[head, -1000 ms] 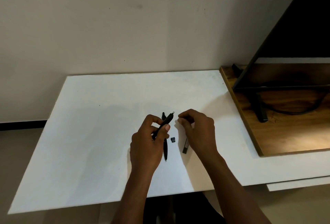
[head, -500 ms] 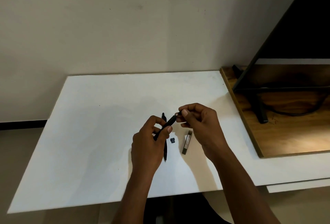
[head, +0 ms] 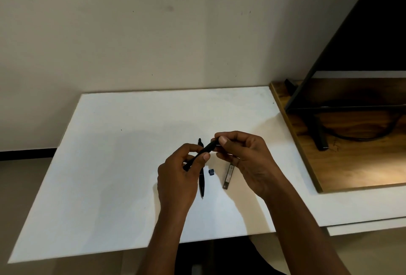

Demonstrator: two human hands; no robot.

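My left hand (head: 178, 178) grips a black mechanical pencil (head: 205, 150) by its lower part, tilted up to the right above the white table (head: 109, 165). My right hand (head: 243, 156) pinches the pencil's upper end between thumb and fingers. A second black pen (head: 201, 183) lies on the table below, partly hidden by my left hand. Beside it lie a small dark cap (head: 211, 172) and a slim dark lead case (head: 228, 176).
A wooden board (head: 351, 165) adjoins the table on the right and carries a screen's black stand (head: 318, 136) and a cable (head: 360, 137). A pale wall rises behind the table. The floor shows at the left.
My right hand rose from the table beside the lead case and closed its fingertips on the pencil's upper end. My left hand kept hold of the pencil.
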